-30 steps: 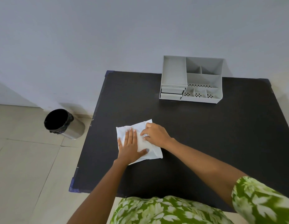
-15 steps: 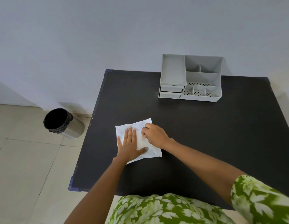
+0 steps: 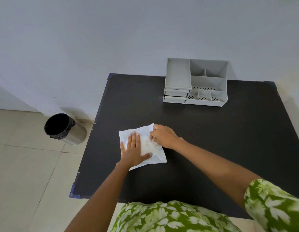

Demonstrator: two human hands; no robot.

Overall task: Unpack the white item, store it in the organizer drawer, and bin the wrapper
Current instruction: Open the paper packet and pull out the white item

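Both hands on the wrapper (image 3: 128, 137)

Left hand (image 3: 134, 152) lies flat, unclenched; right hand (image 3: 163, 136) pinches its edge. Blue print there is too small to read.

We stood at a black bench (image 3: 212, 139) pushed against a plain, pale grey-white wall (image 3: 111, 39). Its near left corner (image 3: 74, 193) and far left corner (image 3: 111, 75) showed worn blue edging. To our left, the floor (image 3: 24, 173) was laid in large cream tiles with thin grout lines. Soft, even light fell across the room, casting faint shadows low on the wall.
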